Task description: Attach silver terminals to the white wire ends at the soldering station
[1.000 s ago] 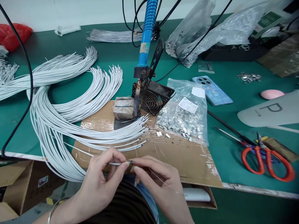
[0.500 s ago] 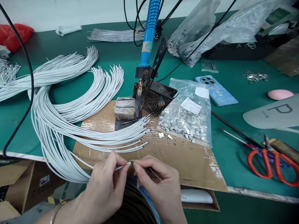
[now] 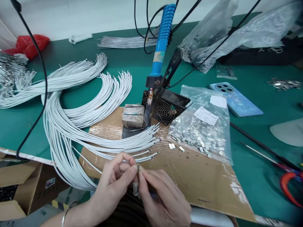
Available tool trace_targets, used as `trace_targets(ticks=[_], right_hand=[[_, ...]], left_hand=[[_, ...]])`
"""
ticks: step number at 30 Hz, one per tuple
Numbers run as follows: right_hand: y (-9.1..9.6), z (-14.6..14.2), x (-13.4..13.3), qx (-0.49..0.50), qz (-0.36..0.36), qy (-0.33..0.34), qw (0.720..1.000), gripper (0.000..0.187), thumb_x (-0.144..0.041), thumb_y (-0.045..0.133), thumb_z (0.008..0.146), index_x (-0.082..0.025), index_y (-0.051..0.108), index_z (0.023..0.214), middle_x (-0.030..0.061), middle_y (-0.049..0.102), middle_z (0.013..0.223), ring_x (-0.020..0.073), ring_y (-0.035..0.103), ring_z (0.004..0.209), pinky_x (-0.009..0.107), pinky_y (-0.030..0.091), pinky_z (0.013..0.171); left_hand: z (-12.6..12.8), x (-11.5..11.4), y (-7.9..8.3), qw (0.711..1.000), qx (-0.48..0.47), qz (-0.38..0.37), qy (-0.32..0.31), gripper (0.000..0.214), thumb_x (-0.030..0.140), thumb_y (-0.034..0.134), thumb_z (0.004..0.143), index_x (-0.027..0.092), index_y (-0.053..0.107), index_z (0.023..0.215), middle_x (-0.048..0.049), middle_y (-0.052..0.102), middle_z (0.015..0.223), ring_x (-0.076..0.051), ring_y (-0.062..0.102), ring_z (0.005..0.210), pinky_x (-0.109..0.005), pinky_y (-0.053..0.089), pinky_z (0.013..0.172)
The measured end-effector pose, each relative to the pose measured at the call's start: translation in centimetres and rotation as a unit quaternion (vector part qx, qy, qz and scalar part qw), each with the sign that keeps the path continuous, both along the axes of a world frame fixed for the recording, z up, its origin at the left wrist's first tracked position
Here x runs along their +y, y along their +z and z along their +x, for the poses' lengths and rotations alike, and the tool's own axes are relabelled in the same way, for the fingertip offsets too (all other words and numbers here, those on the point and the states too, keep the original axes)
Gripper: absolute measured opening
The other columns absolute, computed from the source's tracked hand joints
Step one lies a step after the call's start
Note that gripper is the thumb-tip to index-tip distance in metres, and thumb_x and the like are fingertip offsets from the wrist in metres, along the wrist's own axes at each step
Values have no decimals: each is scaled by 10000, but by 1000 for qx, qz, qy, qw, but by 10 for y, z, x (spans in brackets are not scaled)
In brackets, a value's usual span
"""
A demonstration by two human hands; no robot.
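My left hand (image 3: 118,178) is closed in a pinch, its thumb and forefinger meeting the fingertips of my right hand (image 3: 161,194). My right hand pinches at the same spot. What sits between the fingertips is tiny and mostly covered; I cannot make it out. A short greyish piece (image 3: 135,188) shows just below the pinch, its kind unclear. Behind my left wrist passes a thick bundle of white wires (image 3: 71,164), whose dark-tipped ends fan out over the cardboard sheet (image 3: 189,179) beyond my hands.
A blue-handled soldering iron (image 3: 163,37) stands upright beside a stone-like block (image 3: 133,116) and a black fan (image 3: 165,110). Right of these lie a clear bag of small metal pieces (image 3: 201,132), a phone (image 3: 236,99), and red-handled scissors (image 3: 288,189). More white wires (image 3: 78,75) lie left.
The view has shifted, so table items sit further right. The white wire with a dark tip that showed between my fingers is now hidden. My hands have turned and the greyish piece shows below.
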State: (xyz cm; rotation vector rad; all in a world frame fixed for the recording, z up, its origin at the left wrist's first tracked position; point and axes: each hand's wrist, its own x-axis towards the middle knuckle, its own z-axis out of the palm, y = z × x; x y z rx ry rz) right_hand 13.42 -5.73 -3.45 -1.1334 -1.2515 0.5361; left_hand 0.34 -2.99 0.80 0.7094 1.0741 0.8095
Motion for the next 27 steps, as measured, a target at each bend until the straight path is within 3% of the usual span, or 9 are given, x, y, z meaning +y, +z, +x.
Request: trace_targets(ticks=[3, 6, 7, 8, 11, 15, 18, 24, 27], right_hand=[[3, 12, 4, -5, -20, 14, 1000, 490, 63, 754, 814, -321, 863, 1098, 28, 837, 868, 202, 749, 716, 328, 605, 702], [3, 30, 6, 60, -108, 79, 989, 247, -162, 696, 982, -316, 885, 1030, 33, 810, 818, 190, 732, 703, 302, 585, 691], [4, 35, 5, 98, -144, 138, 975, 283, -296, 623, 1051, -304, 896, 977, 42, 785, 752, 187, 715, 660, 283, 557, 607], [4, 40, 4, 146, -177, 204, 952, 437, -428, 519, 1096, -291, 905, 941, 57, 775, 719, 189, 698, 614, 287, 551, 574], [7, 42, -1, 196, -268, 282, 900, 828, -603, 232, 1121, -254, 903, 783, 65, 670, 595, 168, 603, 523, 289, 488, 531], [12, 27, 3, 141, -304, 274, 901, 878, -706, 225, 1092, -232, 892, 772, 21, 546, 578, 147, 528, 544, 297, 422, 586], [13, 18, 10, 148, -265, 252, 919, 825, -696, 274, 1095, -223, 887, 813, 31, 596, 630, 157, 539, 594, 291, 426, 594], [11, 22, 9, 160, -200, 201, 946, 796, -642, 245, 1116, -253, 896, 876, 80, 742, 700, 199, 673, 628, 321, 530, 618], [3, 40, 10, 143, -191, 114, 964, 893, -609, 150, 1127, -206, 861, 766, 89, 730, 638, 195, 676, 527, 312, 543, 499]], left_hand=[[-1, 6, -4, 998, 48, 48, 15, 390, 531, 775, 942, 174, 629, 893, 55, 528, 637, -88, 374, 574, -201, 299, 546], [-3, 13, -6, 989, 105, 93, 53, 353, 501, 727, 980, 179, 625, 875, 61, 508, 623, -105, 380, 588, -215, 321, 567], [-4, 15, -6, 984, 126, 109, 66, 324, 473, 711, 993, 183, 626, 876, 60, 514, 629, -108, 381, 589, -216, 322, 565], [-4, 16, -5, 979, 145, 123, 72, 294, 442, 700, 1002, 186, 629, 877, 56, 522, 641, -112, 390, 596, -217, 324, 564], [-3, 17, -4, 968, 195, 152, 53, 222, 365, 665, 1019, 193, 639, 881, 38, 546, 695, -127, 431, 635, -221, 350, 575], [-1, 12, -4, 955, 240, 173, 2, 197, 347, 609, 1047, 205, 633, 914, 35, 563, 699, -131, 465, 624, -221, 372, 565], [2, 11, -6, 953, 247, 177, -13, 192, 348, 579, 1061, 214, 615, 928, 48, 559, 663, -122, 469, 569, -208, 374, 530], [7, 14, -10, 958, 244, 149, 22, 163, 313, 653, 989, 207, 627, 868, 59, 535, 612, -109, 414, 519, -194, 318, 478], [6, 17, -10, 962, 231, 134, 54, 178, 321, 699, 950, 195, 663, 831, 49, 560, 617, -104, 412, 530, -190, 306, 484]])
